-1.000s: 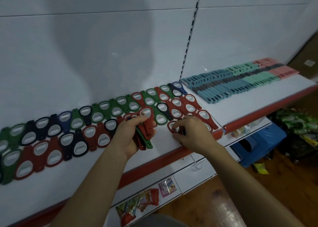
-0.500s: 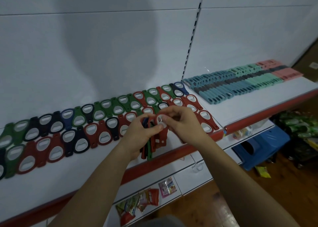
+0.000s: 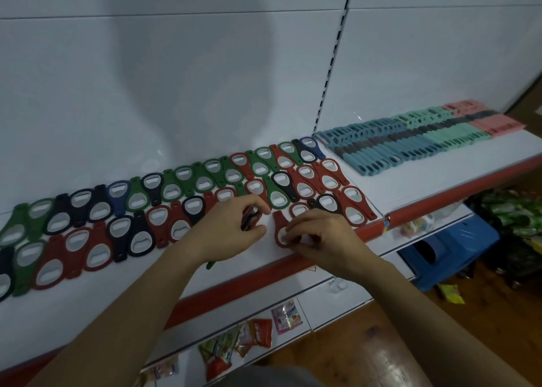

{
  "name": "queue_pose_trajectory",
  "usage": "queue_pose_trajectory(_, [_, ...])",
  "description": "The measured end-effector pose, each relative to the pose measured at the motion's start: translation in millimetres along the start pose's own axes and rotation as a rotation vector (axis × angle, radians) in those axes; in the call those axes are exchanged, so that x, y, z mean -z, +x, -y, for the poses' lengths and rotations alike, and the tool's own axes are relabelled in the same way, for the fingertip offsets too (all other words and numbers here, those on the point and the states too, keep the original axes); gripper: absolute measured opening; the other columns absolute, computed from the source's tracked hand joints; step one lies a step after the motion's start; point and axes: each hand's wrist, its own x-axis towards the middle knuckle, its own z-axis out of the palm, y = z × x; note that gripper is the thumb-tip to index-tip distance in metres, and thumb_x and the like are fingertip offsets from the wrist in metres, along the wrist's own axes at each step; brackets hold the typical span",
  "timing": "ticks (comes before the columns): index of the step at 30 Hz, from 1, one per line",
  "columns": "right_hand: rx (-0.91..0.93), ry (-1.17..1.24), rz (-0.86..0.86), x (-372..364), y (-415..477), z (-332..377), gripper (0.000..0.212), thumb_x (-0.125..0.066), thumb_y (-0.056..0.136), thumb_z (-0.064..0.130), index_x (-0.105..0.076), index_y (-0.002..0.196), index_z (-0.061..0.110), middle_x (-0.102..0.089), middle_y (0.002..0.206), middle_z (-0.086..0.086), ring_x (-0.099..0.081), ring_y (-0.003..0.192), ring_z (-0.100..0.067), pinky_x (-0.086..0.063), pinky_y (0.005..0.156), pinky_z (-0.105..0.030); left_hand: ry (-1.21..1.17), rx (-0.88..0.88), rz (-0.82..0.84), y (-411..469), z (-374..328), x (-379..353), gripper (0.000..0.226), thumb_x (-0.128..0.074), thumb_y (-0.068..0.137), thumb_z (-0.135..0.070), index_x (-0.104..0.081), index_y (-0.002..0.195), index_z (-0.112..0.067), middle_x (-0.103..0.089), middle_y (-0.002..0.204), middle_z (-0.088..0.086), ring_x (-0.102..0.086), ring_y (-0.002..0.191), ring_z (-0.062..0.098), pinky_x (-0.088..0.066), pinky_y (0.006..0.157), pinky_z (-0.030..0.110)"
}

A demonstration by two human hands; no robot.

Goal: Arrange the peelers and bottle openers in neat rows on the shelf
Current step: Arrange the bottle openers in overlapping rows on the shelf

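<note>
while the left hand (image 3: 231, 231) curls round a small stack of bottle openers (image 3: 249, 218), thumb below and fingers over the top, the right hand (image 3: 319, 234) pinches the ring end of a single red bottle opener (image 3: 278, 222) and holds it flat on the shelf (image 3: 140, 287), close to the front edge, in the gap at the front of the rows of bottle openers (image 3: 176, 187). its narrow tail points toward the back wall and its ring toward the front lip. each opener is a flat teardrop of matte plastic in red, green, black or blue, with a pale, metal-looking insert in the wide end and a short stubby handle; laid head to tail, they nest. they look light and stiff, not fragile, and likely to skate on the smooth painted shelf, so a nudge to one could knock its neighbours out of line. the best hold seems to be thumb and fingertip across the ring's rim, leaving the tail free to steer into place. the stack could fan out if the left grip slackens. the peelers (image 3: 410, 143), slim loop-handled pieces in teal, grey, mint and pink, lie packed in slanted rows on the shelf section to the right.
</note>
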Motion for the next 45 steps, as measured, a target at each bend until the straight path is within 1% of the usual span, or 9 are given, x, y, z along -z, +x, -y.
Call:
queue_pose_trajectory(2, [-0.042,0.009,0.016,2.4,-1.0,-0.1,0.029,-0.067,0.082,0.014,-0.076,0.106,0.025,-0.068,0.112,0.014,-0.057,0.107,-0.008,-0.052,0.088,-0.030,0.123,-0.045,-0.040,2.4,-3.6,-7.9,0.017,-0.067,0.096,-0.028,-0.066,0.112,-0.032,-0.062,0.092,-0.012,-0.058,0.082,0.003,-0.047,0.070,0.021])
queue_pose_trajectory(5, [-0.099,0.029,-0.035,5.9,-3.3,-0.5,0.031,-0.059,0.079,0.017,-0.076,0.104,0.025,-0.068,0.107,0.015,-0.056,0.103,-0.008,-0.049,0.085,-0.031,0.300,-0.094,-0.049,6.1,-5.5,-21.6,0.018,-0.064,0.097,-0.033,-0.064,0.114,-0.029,-0.056,0.100,-0.008,-0.056,0.089,0.012,-0.052,0.079,0.038])
queue_pose_trajectory(9, [-0.345,-0.043,-0.305,13.1,-2.7,-21.5,0.027,-0.061,0.083,0.006,-0.077,0.100,0.021,-0.069,0.104,0.007,-0.055,0.102,-0.010,-0.050,0.088,-0.034,0.430,-0.082,-0.003,6.3,-5.1,-36.2,0.031,-0.062,0.097,-0.045,-0.059,0.125,-0.033,-0.049,0.113,-0.008,-0.062,0.095,0.019,-0.055,0.081,0.040])
queue_pose_trajectory(11, [-0.506,-0.130,-0.357,16.0,-2.6,-34.4,0.024,-0.063,0.087,0.008,-0.075,0.104,0.020,-0.067,0.112,0.000,-0.054,0.109,-0.017,-0.048,0.092,-0.035,0.467,-0.104,-0.015,6.0,-5.0,-41.1,0.031,-0.060,0.097,-0.048,-0.058,0.125,-0.035,-0.047,0.116,-0.009,-0.063,0.093,0.018,-0.057,0.078,0.039])
queue_pose_trajectory(13, [-0.585,-0.193,-0.361,14.1,-5.5,-42.5,0.021,-0.065,0.089,0.013,-0.074,0.108,0.018,-0.064,0.117,-0.003,-0.052,0.113,-0.022,-0.048,0.092,-0.037,0.472,-0.117,-0.020,6.9,-4.9,-44.1,0.030,-0.059,0.097,-0.048,-0.058,0.124,-0.035,-0.047,0.117,-0.009,-0.063,0.092,0.017,-0.058,0.076,0.037])
queue_pose_trajectory(18, [-0.629,-0.270,-0.380,5.3,-13.4,-49.6,0.020,-0.066,0.090,0.022,-0.071,0.109,0.021,-0.060,0.116,-0.001,-0.047,0.112,-0.023,-0.047,0.090,-0.043,0.502,-0.138,-0.027,11.3,-7.2,-50.6,0.031,-0.056,0.098,-0.049,-0.057,0.125,-0.034,-0.046,0.121,-0.009,-0.064,0.092,0.017,-0.058,0.072,0.036])
queue_pose_trajectory(25, [-0.683,-0.285,-0.391,4.5,-14.3,-55.2,0.027,-0.061,0.092,0.031,-0.068,0.117,0.023,-0.058,0.128,-0.004,-0.045,0.121,-0.026,-0.044,0.098,-0.047,0.512,-0.158,-0.061,16.9,-10.5,-58.3,0.029,-0.054,0.100,-0.048,-0.058,0.125,-0.034,-0.046,0.122,-0.010,-0.064,0.092,0.016,-0.057,0.067,0.033])
queue_pose_trajectory(41, [-0.639,-0.266,-0.309,13.3,-21.0,-55.1,0.028,-0.060,0.091,0.025,-0.067,0.118,0.022,-0.065,0.123,-0.001,-0.049,0.117,-0.026,-0.047,0.095,-0.045,0.519,-0.167,-0.065,20.2,-15.0,-59.1,0.030,-0.058,0.098,-0.048,-0.058,0.124,-0.033,-0.047,0.120,-0.011,-0.066,0.092,0.020,-0.058,0.070,0.037])
queue_pose_trajectory(45, [-0.634,-0.240,-0.343,16.5,-20.9,-53.7,0.026,-0.061,0.092,0.025,-0.068,0.117,0.020,-0.064,0.124,-0.002,-0.049,0.120,-0.025,-0.046,0.097,-0.047,0.441,-0.117,-0.022,20.8,-17.7,-55.6,0.034,-0.065,0.094,-0.046,-0.058,0.125,-0.034,-0.049,0.119,-0.009,-0.063,0.098,0.019,-0.056,0.076,0.034])
